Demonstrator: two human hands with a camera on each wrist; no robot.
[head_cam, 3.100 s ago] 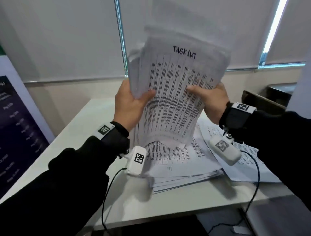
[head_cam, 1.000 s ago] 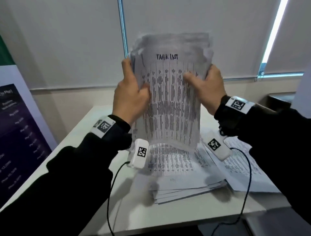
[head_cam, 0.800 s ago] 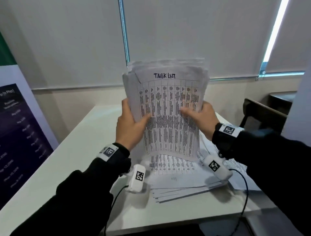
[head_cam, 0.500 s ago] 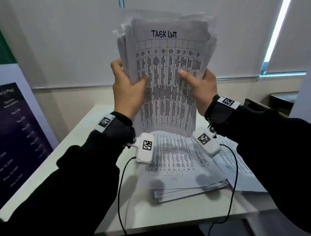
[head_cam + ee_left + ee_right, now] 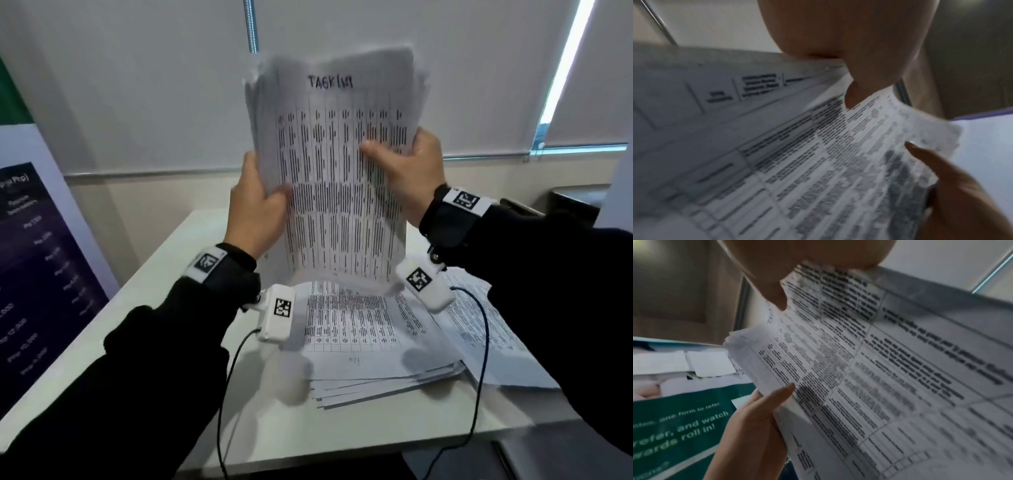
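I hold a thick stack of printed sheets [image 5: 339, 178] upright above the table, its top page headed "TASK LIST" in handwriting. My left hand [image 5: 257, 209] grips the stack's left edge, thumb on the front page. My right hand [image 5: 407, 168] grips the right edge higher up, thumb across the print. The stack's lower edge hangs just above a second pile of printed sheets [image 5: 363, 335] lying flat on the table. In the left wrist view the stack [image 5: 818, 154] fills the frame, and in the right wrist view the stack [image 5: 859, 369] does too, both blurred.
The white table [image 5: 171, 308] runs from the wall to my body. More loose sheets [image 5: 486, 325] spread to the right of the flat pile. A dark printed banner [image 5: 37, 274] stands at the left. A dark chair or desk [image 5: 572, 205] sits at the far right.
The stack has been bounced up and down in both hands over the past second. Since half a second ago it has dropped a little and my left hand sits lower on its edge.
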